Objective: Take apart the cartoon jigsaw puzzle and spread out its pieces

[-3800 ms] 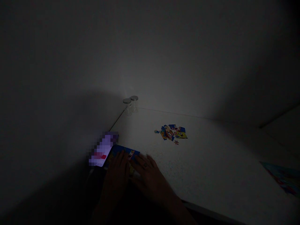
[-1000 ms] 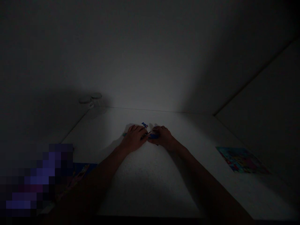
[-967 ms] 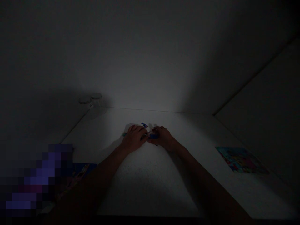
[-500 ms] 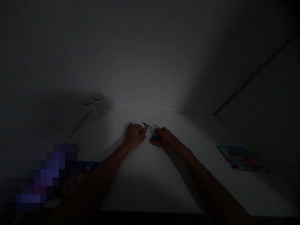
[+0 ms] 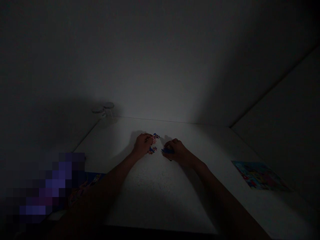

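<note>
On the white table, several small jigsaw puzzle pieces [image 5: 152, 150] in blue and pink lie between my two hands. My left hand [image 5: 142, 146] rests at their left side, its curled fingers on a pinkish piece [image 5: 154, 140]. Just beyond those fingertips lies a blue piece [image 5: 156, 135]. My right hand [image 5: 177, 150], a little apart from the group, has thumb and fingers closed around dark blue puzzle pieces [image 5: 167, 151]. How many it holds cannot be made out in the dim light.
Two clear glass vessels [image 5: 109, 111] stand at the table's far left corner by the wall. A colourful picture sheet [image 5: 261, 175] lies on the right. Under my left forearm is a blue printed box or sheet [image 5: 83, 186], partly hidden beside a pixelated patch.
My left hand has drawn back slightly to the left, uncovering more of the pieces. My right hand keeps hold of the blue pieces. The view has tilted slightly.
</note>
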The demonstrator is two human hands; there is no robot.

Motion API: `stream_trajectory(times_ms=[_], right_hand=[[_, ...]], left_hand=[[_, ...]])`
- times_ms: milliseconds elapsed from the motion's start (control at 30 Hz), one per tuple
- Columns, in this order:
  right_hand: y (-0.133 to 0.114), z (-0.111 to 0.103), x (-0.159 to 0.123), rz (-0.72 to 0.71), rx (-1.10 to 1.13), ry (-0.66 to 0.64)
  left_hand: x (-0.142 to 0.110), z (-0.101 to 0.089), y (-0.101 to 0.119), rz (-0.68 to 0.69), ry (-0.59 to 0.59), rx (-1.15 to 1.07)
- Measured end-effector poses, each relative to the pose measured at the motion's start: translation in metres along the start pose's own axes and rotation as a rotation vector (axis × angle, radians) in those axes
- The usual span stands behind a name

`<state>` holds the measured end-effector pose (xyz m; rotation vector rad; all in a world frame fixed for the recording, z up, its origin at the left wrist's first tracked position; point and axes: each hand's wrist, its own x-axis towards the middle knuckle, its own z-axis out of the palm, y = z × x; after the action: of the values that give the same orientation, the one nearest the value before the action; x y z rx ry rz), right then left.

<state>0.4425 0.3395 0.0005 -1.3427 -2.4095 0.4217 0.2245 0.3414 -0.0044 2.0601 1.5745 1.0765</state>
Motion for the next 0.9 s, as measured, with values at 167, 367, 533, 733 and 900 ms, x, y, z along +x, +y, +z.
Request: stream_trajectory(times_ms=[167, 367, 533, 733, 900], right_hand=[[-0.008, 0.01, 0.006, -0.056, -0.073, 0.02], [-0.023, 0.021, 0.008, -0.023, 0.065, 0.091], [-0.015, 0.024, 0.014, -0.005, 0.25, 0.161], [-0.005, 0.02, 0.013, 0.013, 0.363, 0.31], [-0.001, 0.013, 0.015, 0.006, 0.174, 0.374]], left_hand=[[-0.002, 0.001, -0.002, -0.007, -0.02, 0.019], [0.0, 0.003, 0.0, 0.14, -0.101, 0.055], [0.002, 0.003, -0.002, 0.211, -0.176, 0.034], [0.003, 0.004, -0.005, 0.15, -0.15, -0.003], [-0.003, 0.006, -0.005, 0.075, -0.12, -0.066]])
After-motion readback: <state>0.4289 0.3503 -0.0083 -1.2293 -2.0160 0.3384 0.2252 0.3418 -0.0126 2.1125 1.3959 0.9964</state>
